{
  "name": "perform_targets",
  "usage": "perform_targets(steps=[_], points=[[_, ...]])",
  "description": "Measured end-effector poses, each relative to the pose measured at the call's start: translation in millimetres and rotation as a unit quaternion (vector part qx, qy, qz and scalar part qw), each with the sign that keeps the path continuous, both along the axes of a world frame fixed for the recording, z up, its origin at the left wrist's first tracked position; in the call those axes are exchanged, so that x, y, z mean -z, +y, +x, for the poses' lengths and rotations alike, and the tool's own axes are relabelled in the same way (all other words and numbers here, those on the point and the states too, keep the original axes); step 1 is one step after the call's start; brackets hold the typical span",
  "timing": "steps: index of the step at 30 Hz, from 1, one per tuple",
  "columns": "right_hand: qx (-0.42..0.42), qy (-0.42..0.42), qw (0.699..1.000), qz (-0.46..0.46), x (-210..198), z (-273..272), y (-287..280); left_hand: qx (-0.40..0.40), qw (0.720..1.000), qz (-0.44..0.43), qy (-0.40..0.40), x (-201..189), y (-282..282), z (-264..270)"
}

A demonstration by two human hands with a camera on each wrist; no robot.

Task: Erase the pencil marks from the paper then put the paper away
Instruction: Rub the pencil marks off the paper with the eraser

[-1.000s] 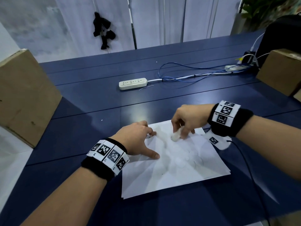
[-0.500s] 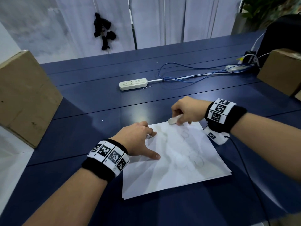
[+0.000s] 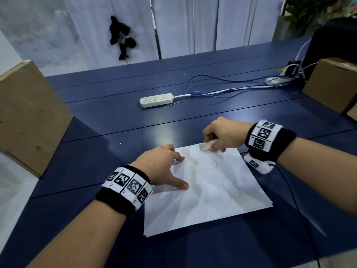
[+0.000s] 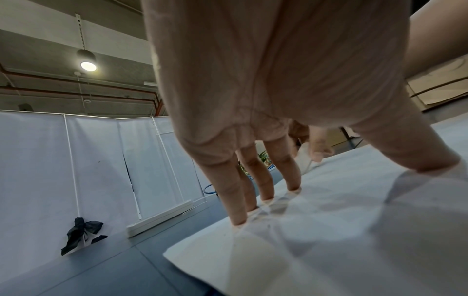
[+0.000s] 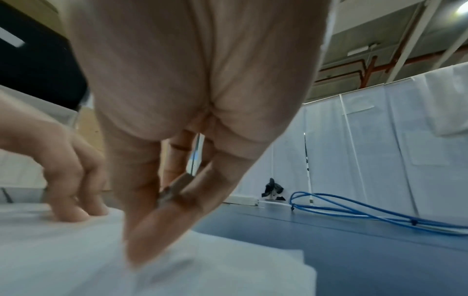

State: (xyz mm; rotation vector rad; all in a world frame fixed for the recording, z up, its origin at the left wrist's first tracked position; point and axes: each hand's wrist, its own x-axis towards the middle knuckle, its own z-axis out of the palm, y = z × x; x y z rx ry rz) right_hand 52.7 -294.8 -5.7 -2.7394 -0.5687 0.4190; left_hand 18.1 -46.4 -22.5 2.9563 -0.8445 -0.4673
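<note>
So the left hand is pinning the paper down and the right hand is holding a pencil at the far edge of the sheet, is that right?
Not quite. The right hand holds a white eraser, not a pencil, as the head view shows. The rest stands: it is at the far edge of the paper, and the left hand presses the sheet down with straight fingers.

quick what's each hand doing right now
Left hand: open, straight fingers pressing the white sheet of paper flat on the blue table.
Right hand: closed, pinching a small white eraser at the paper's far edge.
</note>
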Motion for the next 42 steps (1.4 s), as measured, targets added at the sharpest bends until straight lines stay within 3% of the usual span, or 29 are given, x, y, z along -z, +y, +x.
perform_targets(steps=[4, 10, 12, 16, 22, 28, 32, 34, 40, 42], points=[[-0.078, 0.133, 0.988, -0.03, -7.4, -22.4, 0.4, -0.001, 1.0, -0.004, 0.002, 0.5, 0.7, 1.2], [0.013, -0.017, 1.0, -0.008, -0.4, 5.7, 3.2, -0.002, 1.0, -0.002, 0.001, 0.3, 0.4, 0.5], [0.005, 0.001, 1.0, 0.002, -1.0, 3.1, 0.8, -0.002, 1.0, -0.003, 0.0, -0.1, -0.3, 0.7], [-0.082, 0.15, 0.985, -0.019, -6.0, -18.3, 5.3, -0.001, 1.0, -0.002, -0.002, 1.3, 0.9, 1.6], [0.019, -0.012, 1.0, -0.019, -5.2, 6.1, 3.7, -0.005, 1.0, 0.0, -0.002, 0.9, -0.2, 1.7], [-0.058, 0.142, 0.988, -0.007, -7.1, -19.0, 0.8, -0.006, 1.0, 0.003, -0.002, -0.1, -0.2, 1.8], [0.003, 0.01, 0.999, -0.03, -5.7, -0.6, 1.1, -0.004, 1.0, 0.004, 0.002, 0.1, -0.6, 1.7], [0.016, -0.013, 0.999, -0.03, -5.6, 2.7, -0.4, -0.006, 1.0, 0.002, 0.003, 0.1, -0.4, 1.4], [-0.073, 0.13, 0.989, -0.014, -1.5, -20.8, -1.6, -0.003, 1.0, 0.002, 0.002, 0.2, -0.9, 3.2], [-0.053, 0.086, 0.995, -0.024, 0.7, -13.8, -0.8, -0.002, 1.0, 0.003, 0.001, 0.7, -1.6, 3.6]])
